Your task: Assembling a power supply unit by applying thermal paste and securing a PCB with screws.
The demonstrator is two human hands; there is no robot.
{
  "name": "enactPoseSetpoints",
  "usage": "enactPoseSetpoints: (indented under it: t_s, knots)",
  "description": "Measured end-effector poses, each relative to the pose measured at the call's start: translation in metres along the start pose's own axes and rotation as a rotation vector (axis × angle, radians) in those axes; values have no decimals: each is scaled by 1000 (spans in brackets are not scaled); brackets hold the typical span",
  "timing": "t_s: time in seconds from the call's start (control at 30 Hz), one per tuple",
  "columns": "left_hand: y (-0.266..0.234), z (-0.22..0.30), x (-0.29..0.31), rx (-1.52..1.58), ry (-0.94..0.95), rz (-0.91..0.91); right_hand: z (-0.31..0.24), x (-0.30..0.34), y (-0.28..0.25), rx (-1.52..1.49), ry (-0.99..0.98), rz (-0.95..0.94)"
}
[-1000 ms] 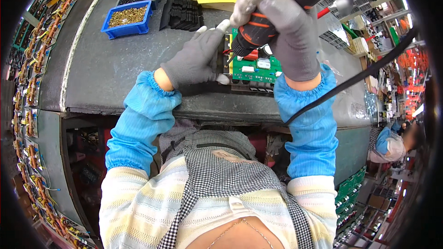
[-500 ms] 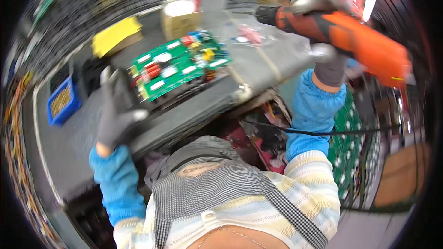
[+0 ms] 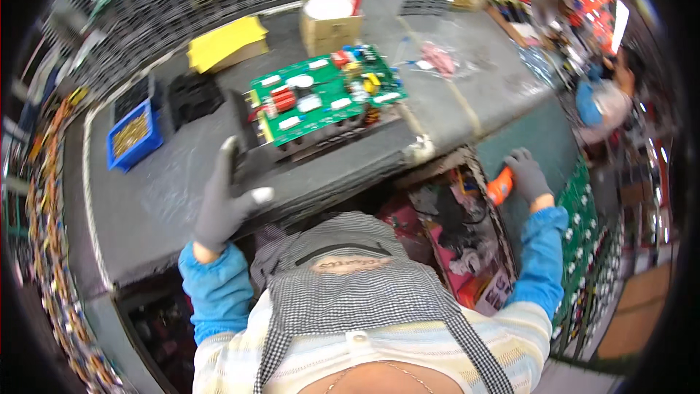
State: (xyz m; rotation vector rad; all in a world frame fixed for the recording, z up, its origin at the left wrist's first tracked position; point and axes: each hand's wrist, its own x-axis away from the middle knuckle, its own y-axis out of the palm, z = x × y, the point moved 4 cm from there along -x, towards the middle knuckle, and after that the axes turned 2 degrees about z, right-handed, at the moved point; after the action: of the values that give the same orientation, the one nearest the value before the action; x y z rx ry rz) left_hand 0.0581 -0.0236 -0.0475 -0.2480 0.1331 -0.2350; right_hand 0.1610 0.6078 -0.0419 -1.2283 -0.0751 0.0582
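My left hand [image 3: 220,208], in a grey glove with pale fingertips, is open over the bench's front edge, its thumb and fingers apart and holding nothing. Just beyond it a green circuit board [image 3: 321,113], crowded with red, yellow and white components, rests on a dark support. Low on the right, beside the bench front, my gloved right hand [image 3: 526,175] is closed around an orange power drill [image 3: 499,187]. Only a small part of the drill shows; its chuck and most of its body are hidden.
A blue bin of small brass-coloured screws [image 3: 133,137] and a black block [image 3: 195,98] stand left of the board. Behind are a yellow pad [image 3: 227,42] and a cardboard box [image 3: 332,25]. An open drawer [image 3: 467,241] sits under the bench. Another person [image 3: 605,95] is far right.
My right hand has brought the drill down from above the bench's right side to beside the open drawer. The left hand stays open near the front edge. The whole view has shifted.
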Motion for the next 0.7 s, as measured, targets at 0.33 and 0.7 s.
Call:
enactPoseSetpoints:
  t_s: [0.33,0.7]
  knots:
    - [40,-4,14,-6,-64,99,-134,-189,-71,-1421,116,-6]
    - [46,2,6,32,-55,256,-203,-246,-80,-387,-444,273]
